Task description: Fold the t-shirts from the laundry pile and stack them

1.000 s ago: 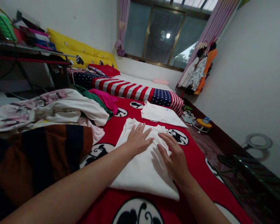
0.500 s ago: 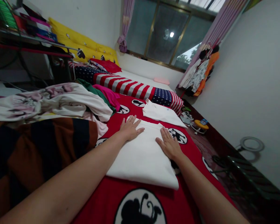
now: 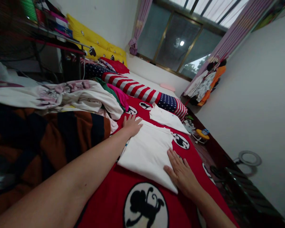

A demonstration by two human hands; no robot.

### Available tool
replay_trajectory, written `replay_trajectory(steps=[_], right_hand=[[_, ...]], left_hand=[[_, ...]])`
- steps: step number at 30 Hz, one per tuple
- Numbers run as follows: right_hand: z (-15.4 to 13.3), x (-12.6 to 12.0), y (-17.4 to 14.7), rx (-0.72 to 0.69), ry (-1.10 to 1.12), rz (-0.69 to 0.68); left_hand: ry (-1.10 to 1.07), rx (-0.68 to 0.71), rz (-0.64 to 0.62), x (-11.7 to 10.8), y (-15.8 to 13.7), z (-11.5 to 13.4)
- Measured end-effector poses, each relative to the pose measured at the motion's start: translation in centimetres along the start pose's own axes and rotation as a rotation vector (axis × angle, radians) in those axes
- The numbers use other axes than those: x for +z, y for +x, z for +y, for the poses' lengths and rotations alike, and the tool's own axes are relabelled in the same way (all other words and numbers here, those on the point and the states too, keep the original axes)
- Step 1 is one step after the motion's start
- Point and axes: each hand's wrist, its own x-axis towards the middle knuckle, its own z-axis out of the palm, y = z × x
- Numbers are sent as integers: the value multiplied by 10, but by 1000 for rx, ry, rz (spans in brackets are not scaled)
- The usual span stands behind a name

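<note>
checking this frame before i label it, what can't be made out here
Head view only:
- White garment: folded, so its type and front are hidden.
- Left hand: palm down, underside hidden.
- Right hand: wrist cut by the bottom edge.
- Clothes pile: tangled, items not separable.
- Shelf: dark, contents blurred.

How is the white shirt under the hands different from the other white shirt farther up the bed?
The near white shirt has both hands on it: the left hand at its far left corner, the right hand at its near right edge. The far white shirt lies untouched. The near one looks bigger and lies by the clothes pile; the far one lies against the striped flag blanket. Both are white, folded flat, on the red bedspread.
</note>
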Motion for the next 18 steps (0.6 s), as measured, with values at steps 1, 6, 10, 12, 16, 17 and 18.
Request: replay_trajectory(steps=[1,6,10,12,16,17,18], right_hand=[[0,-4,-2,51,-20,2],[-45,-37,-6,-178,33,185],[-89,-31,-8,-450,131,85],[-92,-21,-6,-467,165,111],[-74,-34,11,-335,426,180],[-69,-47,18,-261,513,211],[-65,-63,26,-182,602,246]], left_hand=[[5,-57,54,-1,2,-5],[-19,-123,151,-3,8,-26],[-43,-101,162,-4,8,-27],[-56,-103,165,-5,7,-26],[-93,-117,162,-8,6,-24],[-106,-123,160,-8,6,-24],[-120,-130,157,-9,6,-23]])
